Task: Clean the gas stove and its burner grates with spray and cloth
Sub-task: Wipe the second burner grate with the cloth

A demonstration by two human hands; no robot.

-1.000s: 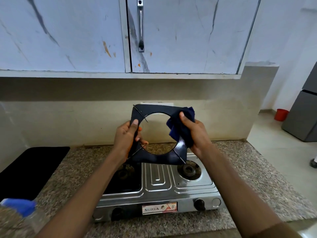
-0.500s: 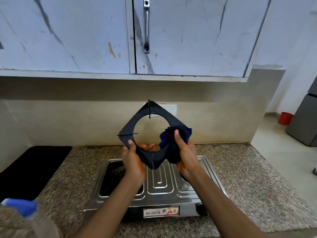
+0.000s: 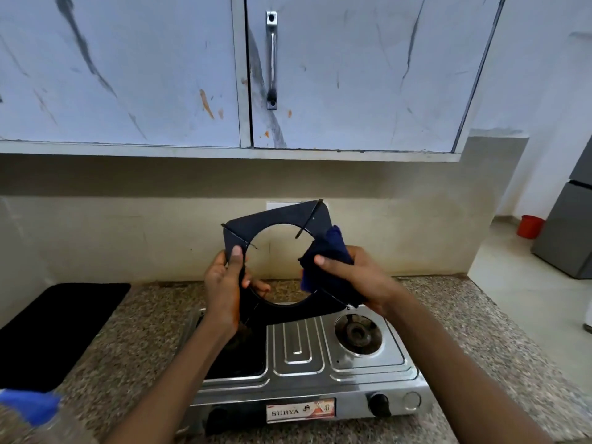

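Here the burner grate (image 3: pixel 278 224) is held upright above the back edge of the gas stove (image 3: pixel 320 363), gripped at its left side by the left hand (image 3: pixel 224 283); the cloth (image 3: pixel 326 261) is pinched round its right side by the right hand (image 3: pixel 362 277). The grate's lower right corner is hidden behind cloth and wrist.

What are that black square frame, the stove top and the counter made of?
Grate: likely dark enamelled or painted metal; thin, rigid, faint sheen. Stove top: probably stainless steel; silvery, reflective, pressed ridges. Counter: looks like polished speckled granite.
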